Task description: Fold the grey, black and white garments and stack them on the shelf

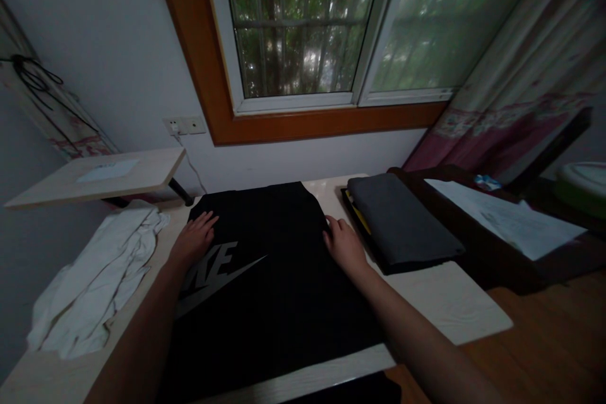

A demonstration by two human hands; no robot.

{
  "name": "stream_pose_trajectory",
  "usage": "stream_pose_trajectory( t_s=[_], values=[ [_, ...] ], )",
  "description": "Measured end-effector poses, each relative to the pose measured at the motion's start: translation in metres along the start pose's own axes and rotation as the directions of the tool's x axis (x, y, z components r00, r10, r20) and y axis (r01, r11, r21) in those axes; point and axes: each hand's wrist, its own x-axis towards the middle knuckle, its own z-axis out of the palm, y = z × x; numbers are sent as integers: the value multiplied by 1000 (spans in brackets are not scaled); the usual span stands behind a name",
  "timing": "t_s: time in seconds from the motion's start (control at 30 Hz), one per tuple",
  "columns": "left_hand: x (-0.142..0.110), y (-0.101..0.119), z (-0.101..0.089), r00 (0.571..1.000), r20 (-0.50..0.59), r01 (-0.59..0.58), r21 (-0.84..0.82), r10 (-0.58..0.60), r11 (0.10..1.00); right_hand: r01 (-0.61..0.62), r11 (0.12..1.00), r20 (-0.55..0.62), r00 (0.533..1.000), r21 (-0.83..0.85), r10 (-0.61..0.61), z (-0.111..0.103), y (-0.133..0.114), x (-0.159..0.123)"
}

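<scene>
A black shirt (284, 303) with a large grey printed logo lies spread over the pale table in front of me. My left hand (195, 237) rests flat on its upper left part, fingers stretched out over the cloth. At the shirt's right edge is my right hand (345, 245), its fingers slightly bent and apart, thumb and fingertips touching the cloth's border. The shirt's sleeves and collar cannot be made out. Its lower left part is partly behind my left forearm.
A crumpled white garment (99, 284) lies at the left, below a small raised shelf (108, 170). Folded dark grey cloth (402, 218) rests on the table's right side. Farther right, white papers (506, 218) lie on a dark surface. Behind are a window (303, 31) and wall sockets (184, 125).
</scene>
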Motion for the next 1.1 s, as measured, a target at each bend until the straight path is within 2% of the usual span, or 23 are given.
stream_pose_trajectory(
  t_s=[0.17, 0.47, 0.67, 0.77, 0.9, 0.97, 1.1],
  values=[
    [-2, 4, -4, 1000, -3, -6, 14, 6, 1000, -76, 996, 131, 989, 42, 70, -1, 4, 1],
    [-13, 15, -7, 1000, -4, -16, -7, 16, 1000, -53, 997, 220, 975, 64, 38, -10, 15, -11],
    [-23, 26, -8, 1000, -4, -21, -16, 21, 1000, -35, 996, 317, 949, 86, 6, -19, 24, -19],
    [-26, 28, -8, 999, 20, -25, -13, 25, 1000, -16, 993, 311, 950, 121, -22, -21, 26, -21],
    [-27, 28, -6, 1000, 20, -11, -19, 11, 1000, 66, 991, 181, 980, 117, -87, -18, 23, -10],
    [-27, 28, -6, 1000, 14, -11, -28, 11, 1000, 92, 991, 124, 987, 98, -104, -13, 19, 3],
    [-27, 28, -7, 1000, 13, -12, -22, 12, 1000, 54, 989, 123, 990, 138, -71, 2, 7, 39]
  ],
)
